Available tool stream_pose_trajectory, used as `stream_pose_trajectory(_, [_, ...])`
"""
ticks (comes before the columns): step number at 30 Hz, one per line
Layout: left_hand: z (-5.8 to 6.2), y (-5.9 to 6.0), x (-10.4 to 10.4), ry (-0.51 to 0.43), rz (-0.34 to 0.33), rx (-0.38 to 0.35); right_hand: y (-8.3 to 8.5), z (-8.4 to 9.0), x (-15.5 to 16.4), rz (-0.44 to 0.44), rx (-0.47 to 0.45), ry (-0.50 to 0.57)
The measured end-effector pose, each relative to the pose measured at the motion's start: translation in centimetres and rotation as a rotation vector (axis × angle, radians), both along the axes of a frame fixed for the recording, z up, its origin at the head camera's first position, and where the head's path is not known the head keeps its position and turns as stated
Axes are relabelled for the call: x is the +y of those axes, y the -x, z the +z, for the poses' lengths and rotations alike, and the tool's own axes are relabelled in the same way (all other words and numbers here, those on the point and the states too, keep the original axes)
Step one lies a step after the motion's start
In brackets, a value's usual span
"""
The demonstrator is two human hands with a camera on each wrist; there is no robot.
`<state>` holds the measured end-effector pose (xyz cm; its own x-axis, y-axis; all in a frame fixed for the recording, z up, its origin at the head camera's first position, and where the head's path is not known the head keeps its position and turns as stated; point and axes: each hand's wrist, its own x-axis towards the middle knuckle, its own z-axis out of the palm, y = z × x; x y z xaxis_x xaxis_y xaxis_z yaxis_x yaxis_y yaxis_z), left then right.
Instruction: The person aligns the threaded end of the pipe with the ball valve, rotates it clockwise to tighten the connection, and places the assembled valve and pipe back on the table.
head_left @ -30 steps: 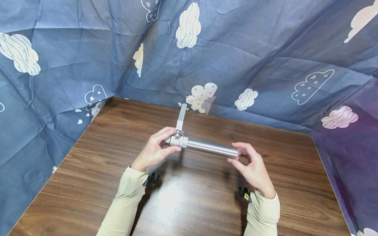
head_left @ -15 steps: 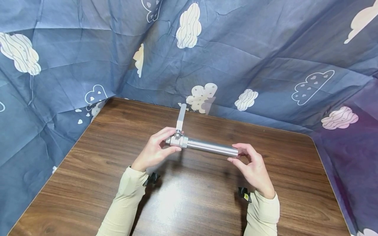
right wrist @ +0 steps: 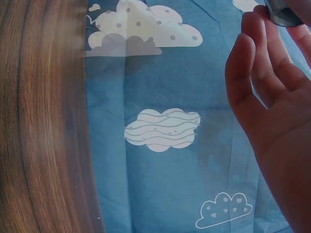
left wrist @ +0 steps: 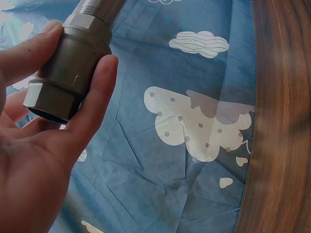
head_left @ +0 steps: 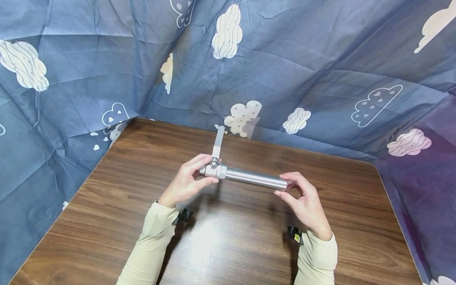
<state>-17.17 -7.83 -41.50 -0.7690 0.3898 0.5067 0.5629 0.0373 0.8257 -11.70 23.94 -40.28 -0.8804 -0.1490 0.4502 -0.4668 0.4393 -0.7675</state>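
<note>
A silver ball valve (head_left: 212, 171) with a long flat lever handle (head_left: 219, 141) is joined to a shiny metal pipe (head_left: 254, 178). Both are held up above the table, the lever pointing toward the far edge. My left hand (head_left: 184, 180) grips the valve body between thumb and fingers. Its hexagonal end (left wrist: 53, 101) faces the palm in the left wrist view. At the pipe's other end, my right hand (head_left: 305, 201) holds the tip between thumb and fingers. Only the pipe's rim (right wrist: 285, 18) shows in the right wrist view.
Beneath the hands lies a brown wood-grain table (head_left: 246, 245). Blue cloth (head_left: 199, 79) printed with clouds hangs behind its far edge and along the sides. Black wrist mounts (head_left: 183, 216) sit near both cuffs.
</note>
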Motion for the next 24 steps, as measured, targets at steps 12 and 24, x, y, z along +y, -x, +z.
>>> stream_pose_trajectory(12, [0.1,-0.1,0.0,0.013,0.006,0.004,0.4,-1.4,0.9,-0.013,0.035,-0.048])
stream_pose_trajectory(24, [0.1,-0.1,0.0,0.022,0.016,0.008,-0.1,-0.1,0.3,-0.024,0.013,-0.091])
